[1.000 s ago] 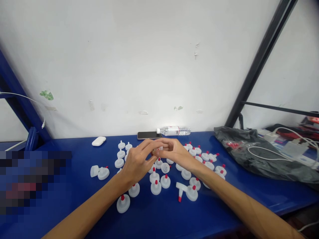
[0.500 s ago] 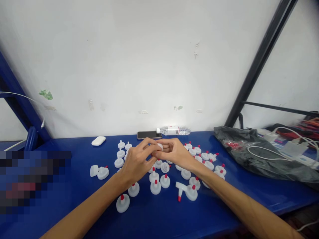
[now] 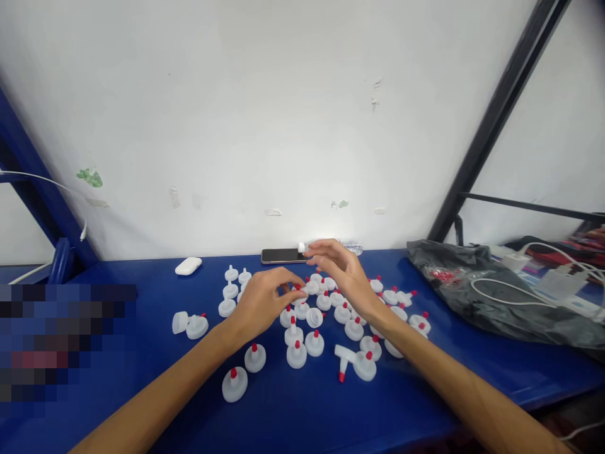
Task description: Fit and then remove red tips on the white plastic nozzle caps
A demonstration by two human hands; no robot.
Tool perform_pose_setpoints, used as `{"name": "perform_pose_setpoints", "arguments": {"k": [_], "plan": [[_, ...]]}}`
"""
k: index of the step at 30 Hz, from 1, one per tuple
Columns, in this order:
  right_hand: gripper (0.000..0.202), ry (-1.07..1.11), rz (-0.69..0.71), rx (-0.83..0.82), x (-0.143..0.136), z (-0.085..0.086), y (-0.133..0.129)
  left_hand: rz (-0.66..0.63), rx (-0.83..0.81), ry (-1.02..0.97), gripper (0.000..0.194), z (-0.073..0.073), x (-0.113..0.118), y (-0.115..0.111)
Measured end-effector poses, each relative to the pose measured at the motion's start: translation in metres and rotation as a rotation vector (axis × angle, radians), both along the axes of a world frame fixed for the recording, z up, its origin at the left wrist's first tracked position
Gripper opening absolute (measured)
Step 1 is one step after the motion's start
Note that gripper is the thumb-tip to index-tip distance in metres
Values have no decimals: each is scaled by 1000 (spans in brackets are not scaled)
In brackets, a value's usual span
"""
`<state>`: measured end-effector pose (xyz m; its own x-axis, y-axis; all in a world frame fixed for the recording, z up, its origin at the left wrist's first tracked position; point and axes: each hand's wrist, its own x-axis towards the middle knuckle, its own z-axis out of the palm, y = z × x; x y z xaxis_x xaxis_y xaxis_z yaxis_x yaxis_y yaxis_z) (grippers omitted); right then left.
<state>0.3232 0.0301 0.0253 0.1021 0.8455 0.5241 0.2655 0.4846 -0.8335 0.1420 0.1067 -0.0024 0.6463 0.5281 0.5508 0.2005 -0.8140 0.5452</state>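
Note:
Many white round nozzle caps, most with red tips, stand on the blue table (image 3: pixel 198 391). My left hand (image 3: pixel 267 296) is low over the middle of the group, thumb and forefinger closed around a small white nozzle cap (image 3: pixel 304 289), partly hidden by the fingers. Above the caps to the right, my right hand (image 3: pixel 343 271) is raised with its fingers apart and nothing in them. Just below the hands one cap (image 3: pixel 314 318) lies with its hollow underside up. Nearer to me stand red-tipped caps, among them one at the front left (image 3: pixel 235 384).
White caps without red tips (image 3: pixel 227 308) stand left of my left hand. A phone (image 3: pixel 283 256) and a clear bottle (image 3: pixel 352 248) lie by the wall. A white earbud case (image 3: pixel 188 266) is at the back left. A grey plastic bag (image 3: pixel 454 302) with cables covers the right side.
My hands, which were together around a white cap, have parted. The right hand has lifted and opened; the left has stayed low over the caps.

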Motion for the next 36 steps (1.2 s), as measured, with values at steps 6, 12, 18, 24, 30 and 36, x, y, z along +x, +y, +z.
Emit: {"name": "perform_pose_setpoints", "arguments": {"k": [6, 12, 18, 24, 30, 36], "plan": [[13, -20, -5, 6, -4, -3, 0, -93, -85, 154, 11, -5, 7, -4], [14, -60, 4, -15, -5, -5, 0, -68, -74, 194, 11, -5, 5, -3], [12, -79, 9, -6, -4, -7, 2, -96, -52, 205, 12, -7, 4, -1], [11, -117, 8, -11, -5, -9, 2, -115, -31, 198, 12, -1, 1, -3], [11, -143, -5, -18, -7, -7, 1, 120, 293, 297, 26, 6, -5, -1], [11, -159, -11, -27, -9, -7, 0, 350, 608, 613, 29, 0, -8, 6]]}}
